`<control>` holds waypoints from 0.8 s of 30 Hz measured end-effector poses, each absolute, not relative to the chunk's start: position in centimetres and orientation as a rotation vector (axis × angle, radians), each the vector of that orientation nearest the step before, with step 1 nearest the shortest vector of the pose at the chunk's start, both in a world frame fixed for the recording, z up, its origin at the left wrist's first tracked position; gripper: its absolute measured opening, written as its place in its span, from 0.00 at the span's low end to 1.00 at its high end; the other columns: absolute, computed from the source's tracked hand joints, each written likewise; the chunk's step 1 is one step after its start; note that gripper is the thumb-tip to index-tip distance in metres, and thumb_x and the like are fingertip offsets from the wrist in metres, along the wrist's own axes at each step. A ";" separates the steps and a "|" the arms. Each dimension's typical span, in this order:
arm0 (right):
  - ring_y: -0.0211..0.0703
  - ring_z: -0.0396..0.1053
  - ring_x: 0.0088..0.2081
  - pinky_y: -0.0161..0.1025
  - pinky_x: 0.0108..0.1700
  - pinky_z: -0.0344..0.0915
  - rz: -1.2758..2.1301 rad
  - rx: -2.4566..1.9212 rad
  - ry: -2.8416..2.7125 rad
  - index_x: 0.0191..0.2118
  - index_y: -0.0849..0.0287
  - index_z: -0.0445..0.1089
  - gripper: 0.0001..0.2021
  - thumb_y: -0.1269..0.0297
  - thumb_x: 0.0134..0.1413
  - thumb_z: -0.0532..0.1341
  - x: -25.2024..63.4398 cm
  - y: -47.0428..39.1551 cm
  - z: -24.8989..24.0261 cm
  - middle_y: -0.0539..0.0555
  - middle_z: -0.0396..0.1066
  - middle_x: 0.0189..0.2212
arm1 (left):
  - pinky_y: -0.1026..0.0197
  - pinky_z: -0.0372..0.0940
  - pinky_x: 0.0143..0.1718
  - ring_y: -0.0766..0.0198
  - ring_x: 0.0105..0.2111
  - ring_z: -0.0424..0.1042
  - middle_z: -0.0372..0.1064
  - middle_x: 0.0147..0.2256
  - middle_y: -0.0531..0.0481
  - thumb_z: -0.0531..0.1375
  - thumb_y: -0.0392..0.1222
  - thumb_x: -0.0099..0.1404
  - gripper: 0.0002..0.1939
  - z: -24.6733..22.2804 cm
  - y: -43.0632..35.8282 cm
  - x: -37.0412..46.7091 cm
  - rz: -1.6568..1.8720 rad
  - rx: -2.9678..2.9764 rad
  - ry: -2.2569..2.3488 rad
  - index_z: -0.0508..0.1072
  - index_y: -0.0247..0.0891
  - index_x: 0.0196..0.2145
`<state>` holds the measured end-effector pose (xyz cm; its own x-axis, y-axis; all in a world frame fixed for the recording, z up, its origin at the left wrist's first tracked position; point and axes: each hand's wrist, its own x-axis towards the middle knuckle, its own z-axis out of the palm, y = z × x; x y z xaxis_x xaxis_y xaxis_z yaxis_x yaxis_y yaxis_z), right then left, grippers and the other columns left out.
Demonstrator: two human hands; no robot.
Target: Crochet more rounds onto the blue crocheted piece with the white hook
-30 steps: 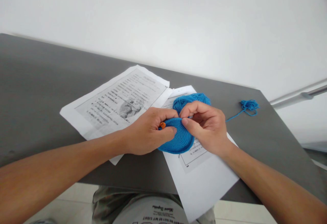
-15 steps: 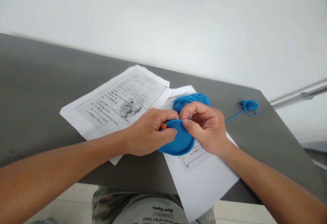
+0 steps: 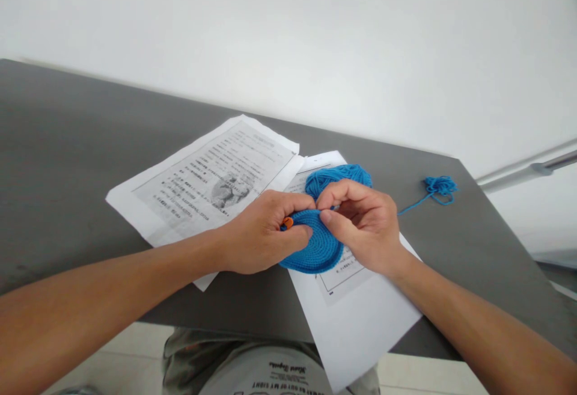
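A round blue crocheted piece (image 3: 315, 251) is held over the papers in the middle of the head view. My left hand (image 3: 265, 232) grips its left side, thumb on the face of the piece and index finger behind its upper edge. A small orange item (image 3: 287, 223) shows beside my left thumb. At the upper right edge of the piece, my right hand (image 3: 365, 223) pinches with thumb and index finger; whether yarn or a tool lies in that pinch is hidden. Just behind my right hand rests a blue yarn skein (image 3: 338, 177).
A printed sheet (image 3: 216, 178) lies on the left of the grey table (image 3: 81, 142), and another sheet (image 3: 356, 329) lies under the hands and over the front edge. A small yarn tangle (image 3: 440, 186) sits at the right, its strand running toward my right hand.
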<state>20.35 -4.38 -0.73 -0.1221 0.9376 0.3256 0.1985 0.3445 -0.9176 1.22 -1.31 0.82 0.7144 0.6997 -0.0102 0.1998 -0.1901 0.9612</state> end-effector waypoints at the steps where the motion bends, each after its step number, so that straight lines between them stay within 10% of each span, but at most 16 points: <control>1: 0.35 0.65 0.25 0.32 0.25 0.63 0.896 -1.060 -1.578 0.29 0.58 0.73 0.02 0.71 0.50 0.64 20.4 -4.4 -0.7 0.48 0.69 0.23 | 0.67 0.50 0.21 0.72 0.21 0.51 0.50 0.21 0.61 0.56 0.33 0.59 0.10 0.8 -1.3 1.2 0.527 1.742 0.721 0.59 0.39 0.23; 24: 0.35 0.62 0.25 0.35 0.25 0.58 0.879 -1.099 -1.487 0.27 0.57 0.70 0.03 0.71 0.48 0.64 20.2 -4.1 -0.4 0.47 0.67 0.22 | 0.69 0.53 0.23 0.73 0.23 0.55 0.57 0.22 0.61 0.60 0.36 0.61 0.05 0.6 -1.4 1.5 0.689 1.649 0.819 0.70 0.36 0.27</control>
<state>20.23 -4.07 -0.42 -0.0385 0.9502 0.3093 0.1878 0.3109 -0.9317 1.48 -1.40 0.61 0.5896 0.8074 0.0230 0.1601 -0.1447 0.9764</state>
